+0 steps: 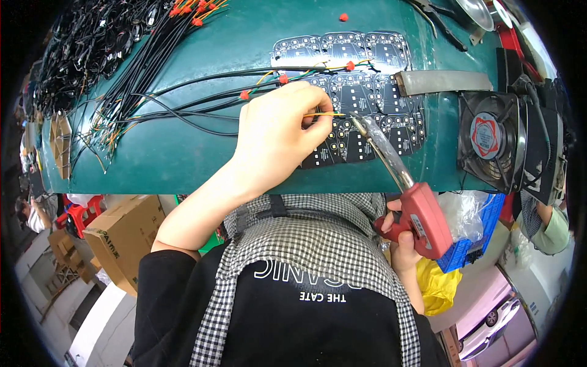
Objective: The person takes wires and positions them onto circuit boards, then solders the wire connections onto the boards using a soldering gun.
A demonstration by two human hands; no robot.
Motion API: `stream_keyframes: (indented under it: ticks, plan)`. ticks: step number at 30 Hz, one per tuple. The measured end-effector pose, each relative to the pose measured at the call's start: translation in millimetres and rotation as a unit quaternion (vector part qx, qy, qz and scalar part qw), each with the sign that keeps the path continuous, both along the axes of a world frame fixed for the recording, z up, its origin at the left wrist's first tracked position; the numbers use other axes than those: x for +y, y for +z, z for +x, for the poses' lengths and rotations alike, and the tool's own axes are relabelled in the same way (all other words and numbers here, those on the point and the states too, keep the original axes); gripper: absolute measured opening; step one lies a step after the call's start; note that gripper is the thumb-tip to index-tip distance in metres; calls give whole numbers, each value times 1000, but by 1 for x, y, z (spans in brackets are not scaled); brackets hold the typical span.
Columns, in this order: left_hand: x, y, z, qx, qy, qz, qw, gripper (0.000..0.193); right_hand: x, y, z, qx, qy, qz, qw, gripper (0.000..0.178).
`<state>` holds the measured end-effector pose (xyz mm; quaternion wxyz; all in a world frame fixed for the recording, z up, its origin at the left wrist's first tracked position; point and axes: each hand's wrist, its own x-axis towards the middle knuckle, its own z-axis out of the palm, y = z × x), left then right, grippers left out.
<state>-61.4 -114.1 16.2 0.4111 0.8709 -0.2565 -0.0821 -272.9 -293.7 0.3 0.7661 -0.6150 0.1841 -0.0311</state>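
My left hand (275, 131) is closed in a pinch on a thin orange-yellow wire (325, 114), just above a panel of black circuit boards (388, 49). My right hand (402, 248) grips the handle of a red soldering gun (426, 223) in front of the bench edge. The gun's long metal barrel reaches up and left, and its tip meets or nearly meets the wire's end over the boards. Several black cables (214, 74) with red connectors run from the left toward the boards; some pass behind my left hand.
Piles of black cables (92, 55) cover the green bench's (202, 168) far left. A flat grey metal bar (446, 82) lies right of the boards, beside a black fan (489, 137). Pliers (440, 21) lie at the back right. Below the bench are a cardboard box (125, 235) and a blue crate (455, 255).
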Motion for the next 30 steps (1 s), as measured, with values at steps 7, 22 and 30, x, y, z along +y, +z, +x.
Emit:
stream_keyframes:
  ticks: [7, 22, 30]
  plan:
    - [-6, -3, -1, -79, -12, 61, 995, 7, 1, 1, 7, 4, -6, -14, 1000, 66]
    - [-3, -4, 3, -81, -27, 52, 995, 7, 3, -10, 5, -6, -45, -41, 998, 74]
    - [-2, -3, 3, -74, -27, 59, 995, 7, 4, 4, 13, -12, -55, -15, 998, 74]
